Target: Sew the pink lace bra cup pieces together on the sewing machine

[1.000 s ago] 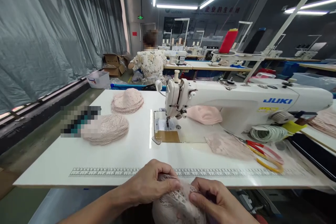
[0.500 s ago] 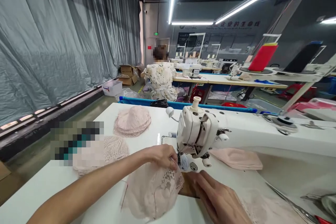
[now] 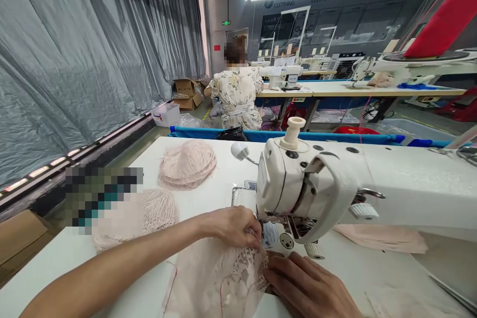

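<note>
A pale pink lace piece (image 3: pixel 219 278) with dark red thread lines lies on the machine table below the needle area of a white sewing machine (image 3: pixel 286 184). My left hand (image 3: pixel 238 226) pinches its upper edge right beside the presser foot, which is mostly hidden behind the machine head. At the lace's right edge, my right hand (image 3: pixel 309 285) has its fingers bent together on the border; the thumb is mostly hidden. Under these fingers a brown flat patch shows in part.
Stacked pink lace pieces (image 3: pixel 186 164) lie at the table's back left, with another lace stack (image 3: pixel 160 211) nearer, partly blurred out. Folded pink fabric (image 3: pixel 383 238) rests behind the machine arm. Scissors (image 3: pixel 452 293) lie at right. A person (image 3: pixel 238 94) sits ahead, back turned.
The view has moved closer to the machine. My right hand's fingers have shifted onto the lace's right edge from the brown patch beside it. My left hand keeps its pinch near the needle.
</note>
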